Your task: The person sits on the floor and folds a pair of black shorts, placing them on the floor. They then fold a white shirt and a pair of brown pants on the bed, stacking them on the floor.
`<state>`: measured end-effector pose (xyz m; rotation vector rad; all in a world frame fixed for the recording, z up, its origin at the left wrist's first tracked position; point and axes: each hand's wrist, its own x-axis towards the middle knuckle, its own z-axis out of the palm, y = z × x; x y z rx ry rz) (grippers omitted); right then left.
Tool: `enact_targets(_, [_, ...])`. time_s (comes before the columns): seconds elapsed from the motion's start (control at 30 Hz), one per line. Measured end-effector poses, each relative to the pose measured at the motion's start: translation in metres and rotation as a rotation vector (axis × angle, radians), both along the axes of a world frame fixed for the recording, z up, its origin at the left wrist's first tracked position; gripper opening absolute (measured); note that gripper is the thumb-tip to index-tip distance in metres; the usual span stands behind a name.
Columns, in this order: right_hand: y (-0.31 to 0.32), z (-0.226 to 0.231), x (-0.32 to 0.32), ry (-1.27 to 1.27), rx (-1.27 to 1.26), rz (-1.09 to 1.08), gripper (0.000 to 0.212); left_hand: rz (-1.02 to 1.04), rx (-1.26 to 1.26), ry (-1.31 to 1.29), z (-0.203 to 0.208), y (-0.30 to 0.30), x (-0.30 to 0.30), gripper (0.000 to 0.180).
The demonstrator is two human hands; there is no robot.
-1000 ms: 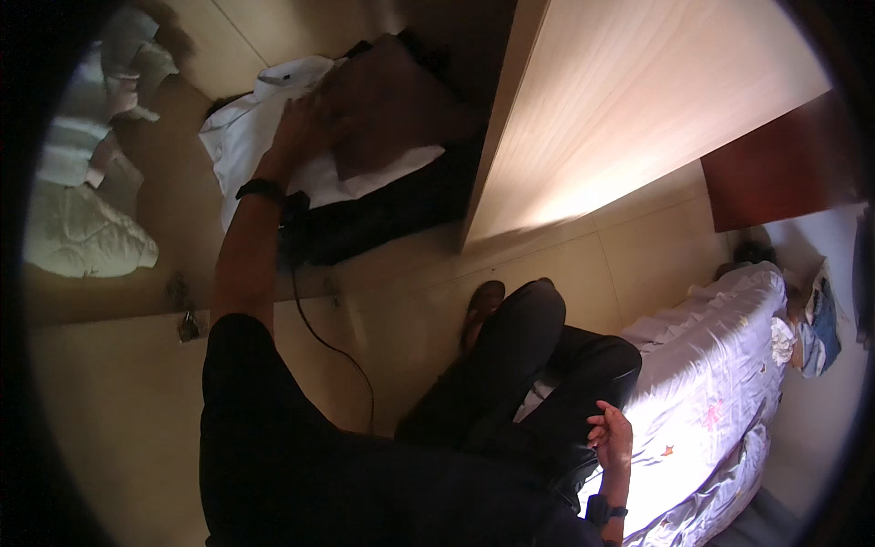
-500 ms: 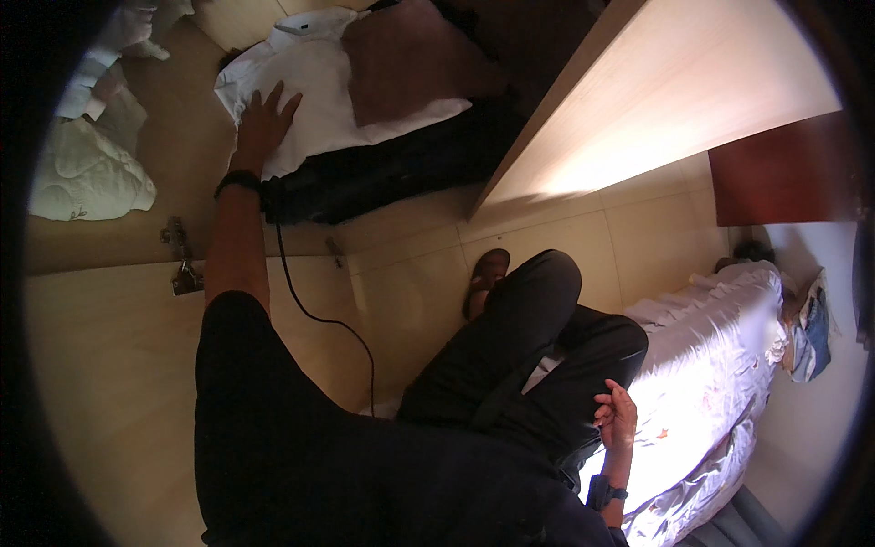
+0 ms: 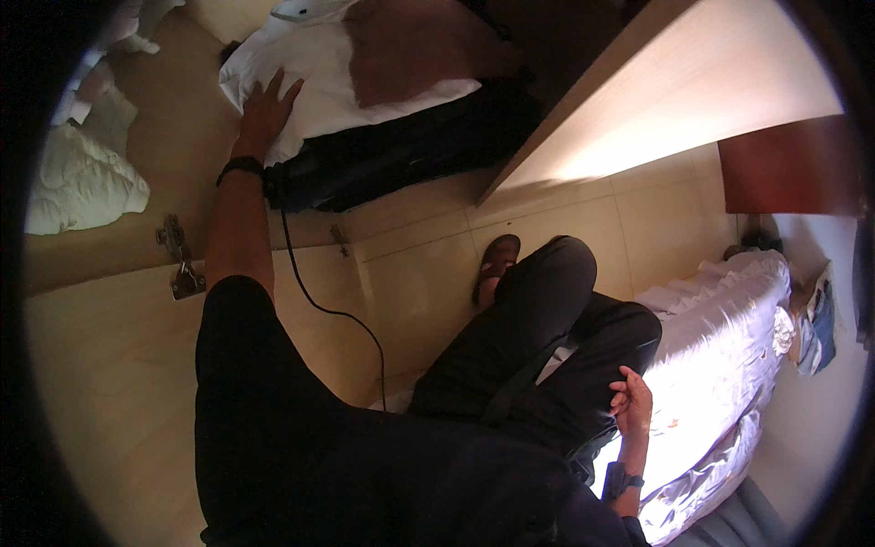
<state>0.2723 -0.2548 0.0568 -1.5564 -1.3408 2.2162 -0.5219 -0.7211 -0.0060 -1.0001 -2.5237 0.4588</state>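
My left hand lies flat, fingers spread, on a white folded cloth that rests on a dark stack of fabric inside a wooden cupboard. A brown garment lies on the white cloth to the right of that hand. My left wrist wears a black band, and a thin black cable runs down from it. My right hand rests with curled fingers on my dark-trousered thigh, holding nothing. I sit on a bed with a shiny pale sheet.
An open cupboard door with metal hinges stands at the left. White bedding lies on a lower-left shelf. A pale wooden panel slants at upper right. My sandalled foot is on the tiled floor.
My left hand has slid from the top of the white cloth down toward its left edge and flattened with spread fingers. The view has shifted slightly. My right hand stays on the thigh.
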Motion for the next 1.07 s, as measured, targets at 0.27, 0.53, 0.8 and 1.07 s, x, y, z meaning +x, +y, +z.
enact_targets(0.27, [-0.002, 0.002, 0.007, 0.027, -0.001, -0.018, 0.040, 0.378, -0.024, 0.050, 0.014, 0.044, 0.038, 0.051])
enact_targets(0.53, [0.004, -0.010, -0.002, 0.185, -0.031, 0.029, 0.042, 0.198, 0.092, 0.113, 0.015, -0.047, 0.030, 0.046])
enact_targets(0.8, [-0.010, -0.009, 0.041, 0.253, 0.081, -0.034, 0.045, 0.385, 0.355, -0.097, 0.012, 0.017, 0.155, 0.065])
enact_targets(1.07, [-0.003, 0.022, 0.049, 0.303, -0.073, -0.007, 0.051, 0.526, 0.603, -0.590, 0.047, 0.083, 0.306, 0.069])
